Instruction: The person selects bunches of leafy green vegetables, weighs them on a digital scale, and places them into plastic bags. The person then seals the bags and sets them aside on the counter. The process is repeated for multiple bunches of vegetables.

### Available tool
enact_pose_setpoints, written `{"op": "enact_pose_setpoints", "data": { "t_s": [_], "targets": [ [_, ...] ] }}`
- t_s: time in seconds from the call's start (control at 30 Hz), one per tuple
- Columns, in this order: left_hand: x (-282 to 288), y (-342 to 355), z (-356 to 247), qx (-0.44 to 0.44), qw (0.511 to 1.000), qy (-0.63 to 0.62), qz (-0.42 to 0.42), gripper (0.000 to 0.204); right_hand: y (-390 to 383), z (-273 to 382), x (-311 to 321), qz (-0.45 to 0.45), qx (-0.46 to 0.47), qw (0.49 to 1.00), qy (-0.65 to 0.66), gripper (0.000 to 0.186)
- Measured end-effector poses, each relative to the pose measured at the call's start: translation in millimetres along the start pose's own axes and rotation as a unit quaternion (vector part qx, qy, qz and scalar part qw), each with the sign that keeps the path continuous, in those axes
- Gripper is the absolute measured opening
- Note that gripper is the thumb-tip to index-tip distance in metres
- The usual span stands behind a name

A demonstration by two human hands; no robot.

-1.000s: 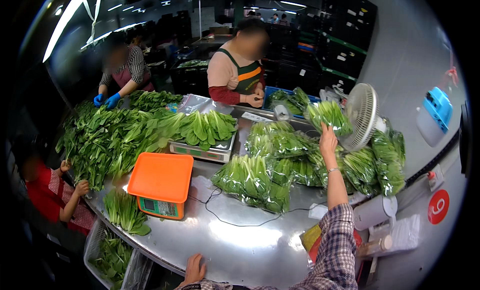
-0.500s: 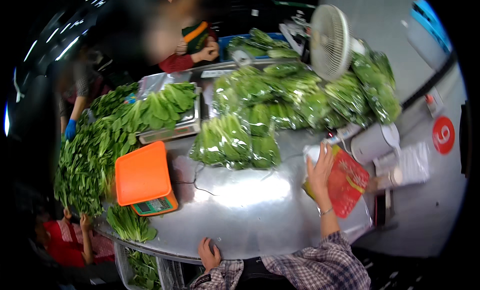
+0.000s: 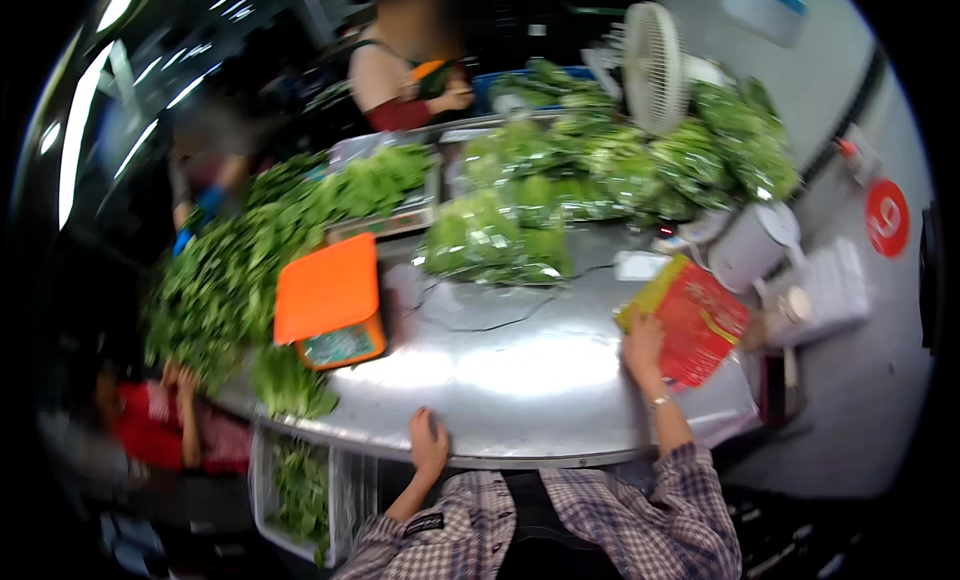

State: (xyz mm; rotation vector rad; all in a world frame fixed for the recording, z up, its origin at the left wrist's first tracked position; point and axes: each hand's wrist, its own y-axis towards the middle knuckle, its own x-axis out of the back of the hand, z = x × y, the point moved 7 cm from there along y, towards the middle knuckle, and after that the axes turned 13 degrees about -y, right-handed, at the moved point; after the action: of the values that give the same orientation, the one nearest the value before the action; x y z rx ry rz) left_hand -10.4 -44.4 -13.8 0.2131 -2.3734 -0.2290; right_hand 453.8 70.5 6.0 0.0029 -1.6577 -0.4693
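My left hand (image 3: 428, 442) rests at the near edge of the metal table, fingers curled around a small dark thing too blurred to name. My right hand (image 3: 643, 346) lies at the left edge of a flat red and yellow plastic bag (image 3: 700, 320), fingertips touching its yellow border. Blur hides whether those fingers pinch the bag. Just beyond this hand lies a small white piece (image 3: 642, 266), like paper or a label. An orange-topped scale (image 3: 328, 290) stands to the left of my hands, with clear bags of leafy greens (image 3: 490, 235) beyond.
Loose greens (image 3: 225, 270) cover the table's left side, near a second scale (image 3: 395, 220). A fan (image 3: 655, 70), a white kettle-like container (image 3: 752, 245) and clear plastic bags (image 3: 830, 290) line the right. A crate (image 3: 340, 500) stands below. Other people work at the left and far side.
My right hand has come off the white piece and down to the bag's left edge, its fingers less spread. My left hand stays at the table edge. The whole view has shifted.
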Motion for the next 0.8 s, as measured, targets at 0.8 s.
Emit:
{"op": "enact_pose_setpoints", "data": {
  "t_s": [0.8],
  "targets": [
    [301.3,51.2,254.3,0.224,0.87,-0.088,-0.43,0.112,-167.2,448.3,103.0,0.371,0.278,0.671,0.579,0.039]
  ]
}}
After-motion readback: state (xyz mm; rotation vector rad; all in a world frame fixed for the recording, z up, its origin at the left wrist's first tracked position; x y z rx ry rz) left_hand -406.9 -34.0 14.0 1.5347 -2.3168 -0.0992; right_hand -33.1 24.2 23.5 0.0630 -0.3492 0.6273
